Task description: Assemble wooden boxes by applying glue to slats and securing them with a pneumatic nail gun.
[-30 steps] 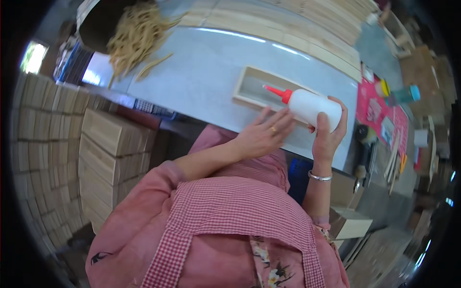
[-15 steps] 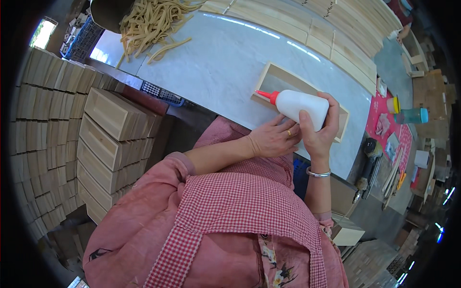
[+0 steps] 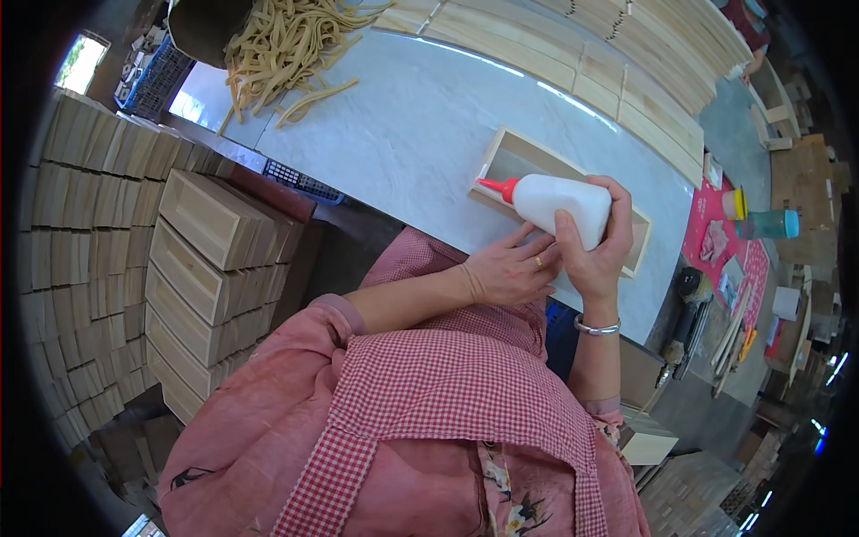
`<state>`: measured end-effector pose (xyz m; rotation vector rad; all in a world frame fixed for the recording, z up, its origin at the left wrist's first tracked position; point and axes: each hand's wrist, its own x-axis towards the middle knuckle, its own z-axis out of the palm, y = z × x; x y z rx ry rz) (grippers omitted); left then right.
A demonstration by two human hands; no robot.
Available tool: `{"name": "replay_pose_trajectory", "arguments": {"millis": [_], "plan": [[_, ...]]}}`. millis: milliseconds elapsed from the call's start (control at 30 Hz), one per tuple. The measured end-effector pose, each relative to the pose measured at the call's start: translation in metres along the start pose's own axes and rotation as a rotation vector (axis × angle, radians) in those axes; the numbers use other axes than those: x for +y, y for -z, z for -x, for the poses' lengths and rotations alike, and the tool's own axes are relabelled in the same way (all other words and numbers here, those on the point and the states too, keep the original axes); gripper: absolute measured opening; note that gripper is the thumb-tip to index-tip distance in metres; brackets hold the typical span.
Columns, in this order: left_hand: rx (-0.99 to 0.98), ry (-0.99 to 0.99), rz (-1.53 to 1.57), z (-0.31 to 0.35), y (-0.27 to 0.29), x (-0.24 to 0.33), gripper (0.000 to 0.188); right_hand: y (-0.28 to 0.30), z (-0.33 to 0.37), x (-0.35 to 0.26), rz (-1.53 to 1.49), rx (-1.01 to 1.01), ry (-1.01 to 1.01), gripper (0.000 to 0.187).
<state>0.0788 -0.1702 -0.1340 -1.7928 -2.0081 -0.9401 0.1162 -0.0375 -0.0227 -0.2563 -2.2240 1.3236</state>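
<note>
My right hand [image 3: 598,234] is wrapped round a white squeeze bottle [image 3: 557,204] with a red nozzle, tipped on its side. The nozzle points left, its tip at the left end of a shallow rectangular wooden box [image 3: 540,154] lying on the table. A whitish streak shows on the rim of that end, beside the tip. Beneath the bottle, my left hand [image 3: 514,267] lies at the box's near side with its fingers stretched out to the right. The fingertips are partly hidden, and I cannot tell how firmly they press on the box.
Light wooden pieces [image 3: 528,58] are stacked along the table's [image 3: 412,116] far side. Beige strips [image 3: 286,49] lie heaped at far left. More wooden boxes [image 3: 192,251] are piled at my left. A teal-lidded jar [image 3: 771,224] and yellow-rimmed cup [image 3: 734,205] stand at right.
The table and both hands sit slightly lower in the picture. The whitish streak beside the nozzle tip shows more plainly. Both hands keep nearly the same pose.
</note>
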Motion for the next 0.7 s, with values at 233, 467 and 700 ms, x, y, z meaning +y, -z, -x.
{"name": "replay_pose_trajectory", "arguments": {"millis": [233, 467, 700], "plan": [[0.031, 0.0, -0.015, -0.005, 0.005, 0.001, 0.039, -0.006, -0.017, 0.006, 0.049, 0.063, 0.032, 0.052], [0.01, -0.019, -0.102, -0.009, 0.01, 0.002, 0.039, -0.012, -0.037, 0.02, 0.143, 0.191, 0.141, 0.051], [-0.014, -0.013, -0.033, -0.01, 0.012, 0.001, 0.04, -0.001, -0.033, 0.02, 0.166, 0.227, 0.064, 0.051]]}}
